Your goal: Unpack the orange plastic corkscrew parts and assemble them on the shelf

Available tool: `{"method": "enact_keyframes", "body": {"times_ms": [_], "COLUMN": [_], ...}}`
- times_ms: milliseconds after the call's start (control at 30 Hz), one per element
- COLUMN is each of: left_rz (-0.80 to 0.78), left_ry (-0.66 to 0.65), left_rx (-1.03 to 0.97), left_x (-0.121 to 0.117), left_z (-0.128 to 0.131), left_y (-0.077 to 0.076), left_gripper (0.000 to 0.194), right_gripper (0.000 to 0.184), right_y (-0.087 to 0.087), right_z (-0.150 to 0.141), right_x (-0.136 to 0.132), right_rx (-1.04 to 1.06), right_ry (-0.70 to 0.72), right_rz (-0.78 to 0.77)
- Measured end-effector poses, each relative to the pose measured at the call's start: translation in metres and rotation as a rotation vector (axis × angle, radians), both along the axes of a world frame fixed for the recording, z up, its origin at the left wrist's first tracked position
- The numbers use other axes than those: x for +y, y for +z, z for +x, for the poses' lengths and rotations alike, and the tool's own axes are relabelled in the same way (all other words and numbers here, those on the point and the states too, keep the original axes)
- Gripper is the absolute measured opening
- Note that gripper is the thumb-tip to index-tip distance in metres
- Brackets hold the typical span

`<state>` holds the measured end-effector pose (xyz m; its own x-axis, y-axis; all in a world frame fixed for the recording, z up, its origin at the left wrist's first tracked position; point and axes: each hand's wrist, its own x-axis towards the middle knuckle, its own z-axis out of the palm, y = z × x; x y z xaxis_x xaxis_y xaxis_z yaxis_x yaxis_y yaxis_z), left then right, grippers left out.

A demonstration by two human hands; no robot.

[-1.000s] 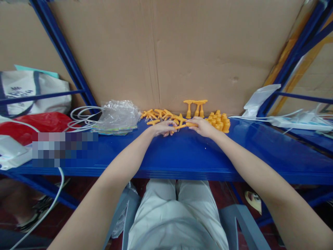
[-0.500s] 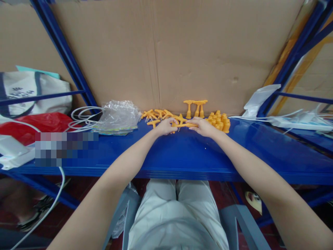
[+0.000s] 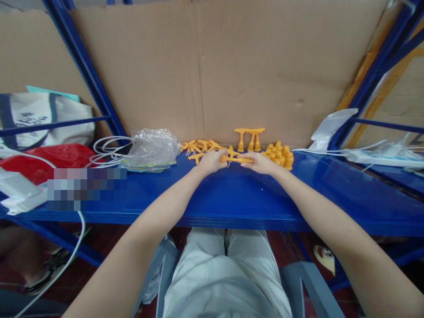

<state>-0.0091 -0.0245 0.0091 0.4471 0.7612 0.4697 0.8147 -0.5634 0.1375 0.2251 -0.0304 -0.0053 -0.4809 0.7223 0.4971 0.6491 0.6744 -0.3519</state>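
On the blue shelf (image 3: pixel 232 194) my left hand (image 3: pixel 212 161) and my right hand (image 3: pixel 260 162) both grip one orange plastic piece (image 3: pixel 239 159) that lies between them. Fingers of each hand are curled around its ends. A small metal spring seems to hang by the left hand's fingers. Behind the left hand lies a pile of orange T-shaped parts (image 3: pixel 200 146). Two or three assembled orange pieces (image 3: pixel 249 138) stand upright against the cardboard. Right of them sits a cluster of small orange caps (image 3: pixel 280 154).
A crumpled clear plastic bag (image 3: pixel 150 149) and coiled white cable (image 3: pixel 107 150) lie at left, beside a red bag (image 3: pixel 49 157) and a white tote (image 3: pixel 36 117). A white bag (image 3: pixel 331 126) and a power strip (image 3: pixel 380 157) sit at right. Cardboard (image 3: pixel 232 66) backs the shelf.
My left hand has slid right and closed on the orange piece that the right hand was holding. The two hands are now closer together.
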Motion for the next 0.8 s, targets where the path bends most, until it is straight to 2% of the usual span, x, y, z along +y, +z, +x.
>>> {"method": "enact_keyframes", "body": {"times_ms": [133,333,500,633,800], "left_rz": [0.005,-0.03,-0.07,-0.091,-0.073], "left_ry": [-0.006,-0.019,-0.02,-0.013,-0.037], "left_rx": [-0.04,-0.131,-0.172,-0.201,-0.199], "left_x": [0.0,0.005,0.01,0.01,0.007], "left_z": [0.001,0.002,0.002,0.002,0.001], "left_y": [0.0,-0.002,-0.006,-0.007,-0.004], "left_gripper": [0.036,0.033,0.028,0.029,0.03], "right_gripper": [0.034,0.044,0.049,0.037,0.013], "right_y": [0.004,0.001,-0.001,0.007,0.018], "right_z": [0.0,0.003,0.01,0.009,0.0], "right_x": [-0.002,0.004,0.005,-0.006,-0.019], "right_rx": [0.085,0.264,0.391,0.528,0.67], "right_ry": [0.007,-0.049,0.01,-0.021,-0.107], "right_rz": [-0.117,-0.201,-0.328,-0.485,-0.616]}}
